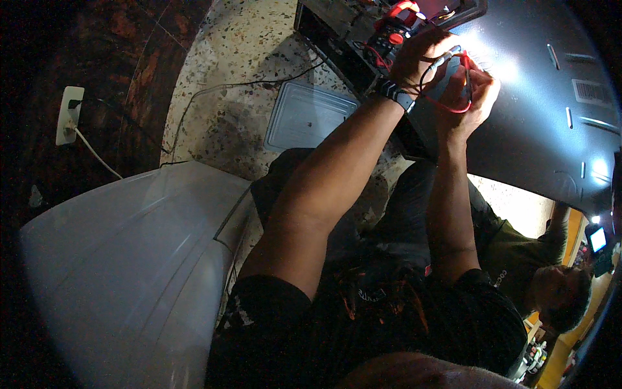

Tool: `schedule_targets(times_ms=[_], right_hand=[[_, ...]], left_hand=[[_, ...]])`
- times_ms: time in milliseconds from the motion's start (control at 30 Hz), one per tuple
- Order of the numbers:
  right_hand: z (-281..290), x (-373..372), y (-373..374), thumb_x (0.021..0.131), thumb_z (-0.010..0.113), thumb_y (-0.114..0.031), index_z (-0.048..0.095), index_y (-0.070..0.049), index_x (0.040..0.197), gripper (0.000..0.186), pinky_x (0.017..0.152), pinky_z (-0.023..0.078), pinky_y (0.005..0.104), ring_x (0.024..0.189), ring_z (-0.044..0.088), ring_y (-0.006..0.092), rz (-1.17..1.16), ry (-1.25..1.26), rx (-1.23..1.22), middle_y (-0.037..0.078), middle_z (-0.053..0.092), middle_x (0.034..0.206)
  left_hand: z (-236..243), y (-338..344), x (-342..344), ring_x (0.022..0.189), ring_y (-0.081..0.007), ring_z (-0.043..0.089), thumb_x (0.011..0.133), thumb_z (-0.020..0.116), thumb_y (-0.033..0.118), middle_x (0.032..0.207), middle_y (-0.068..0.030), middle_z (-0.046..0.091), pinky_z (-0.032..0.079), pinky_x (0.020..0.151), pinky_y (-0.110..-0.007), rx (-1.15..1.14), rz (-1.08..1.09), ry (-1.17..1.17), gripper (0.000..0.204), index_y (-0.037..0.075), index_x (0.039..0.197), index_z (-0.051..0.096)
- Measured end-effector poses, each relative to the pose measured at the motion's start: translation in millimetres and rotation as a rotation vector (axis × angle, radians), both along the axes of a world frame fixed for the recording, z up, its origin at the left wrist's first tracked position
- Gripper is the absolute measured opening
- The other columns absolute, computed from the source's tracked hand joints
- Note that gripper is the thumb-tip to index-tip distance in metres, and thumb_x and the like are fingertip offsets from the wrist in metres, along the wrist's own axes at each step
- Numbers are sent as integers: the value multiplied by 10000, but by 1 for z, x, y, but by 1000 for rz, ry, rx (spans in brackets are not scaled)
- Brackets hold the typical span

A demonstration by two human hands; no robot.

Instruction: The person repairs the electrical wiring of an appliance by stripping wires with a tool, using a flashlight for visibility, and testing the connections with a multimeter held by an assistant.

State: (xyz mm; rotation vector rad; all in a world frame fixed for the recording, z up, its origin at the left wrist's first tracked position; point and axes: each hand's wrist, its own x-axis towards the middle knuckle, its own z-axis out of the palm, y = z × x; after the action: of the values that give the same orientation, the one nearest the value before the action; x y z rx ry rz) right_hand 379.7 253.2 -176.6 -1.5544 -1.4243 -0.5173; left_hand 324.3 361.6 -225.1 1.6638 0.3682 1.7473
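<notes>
My left hand (424, 57), below a wristwatch (396, 94), is closed with its fingertips pinching a slim test probe (447, 58). Close to its right, my right hand (478, 97) is closed around a test lead, the fingers bunched and partly hidden. A red wire (459, 110) and a black one loop between the two hands. Just beyond my left hand rests a red and black clamp meter (392, 37). Both hands are against the opening of a dark metal appliance housing (518, 129), where bright light washes out the fingertips.
A grey plastic lid or panel (310, 117) lies on the speckled floor (227, 52), with a dark cable (214, 91) running past. A large white curved panel (136, 259) fills the lower left. A wall socket (70, 115) holds plugs. Another person (528, 266) is at the right, near a lit screen (597, 240).
</notes>
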Motion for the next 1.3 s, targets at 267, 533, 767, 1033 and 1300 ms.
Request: schedule_targets(times_ms=[267,533,767,1033,1300], right_hand=[[-4,4,3,981,669,-234,562,-2,1013,258,856,548,414,943,682,292,58,-2,44,230,650,1069],[3,1,0,979,663,-149,553,4,1008,190,851,544,416,954,676,321,43,-58,64,224,650,1049],[0,6,-3,979,676,-223,544,-9,1012,253,858,533,412,937,668,280,52,-34,52,208,648,1024],[-6,10,1,979,684,-214,546,-7,1011,251,828,543,397,922,679,279,44,-43,55,231,664,1056],[11,-5,-3,1003,637,-377,550,-6,1038,383,866,529,432,973,667,305,-58,-55,-94,218,652,1091]], left_hand=[[0,2,3,969,-368,706,875,645,47,1057,-171,730,583,836,-416,-65,-55,-11,243,90,1102,719],[0,2,3,969,-350,708,875,689,57,1055,-160,734,583,839,-404,-62,-71,46,219,68,1091,723],[1,-1,4,977,-337,713,878,705,63,1056,-158,737,583,848,-395,-46,-58,36,218,48,1094,723],[0,2,3,992,-347,709,876,690,48,1071,-160,732,583,848,-401,-60,-71,56,253,77,1126,710],[0,-5,-7,1031,-348,704,889,659,201,1109,-163,726,568,904,-407,-126,-119,40,289,95,1154,701]])
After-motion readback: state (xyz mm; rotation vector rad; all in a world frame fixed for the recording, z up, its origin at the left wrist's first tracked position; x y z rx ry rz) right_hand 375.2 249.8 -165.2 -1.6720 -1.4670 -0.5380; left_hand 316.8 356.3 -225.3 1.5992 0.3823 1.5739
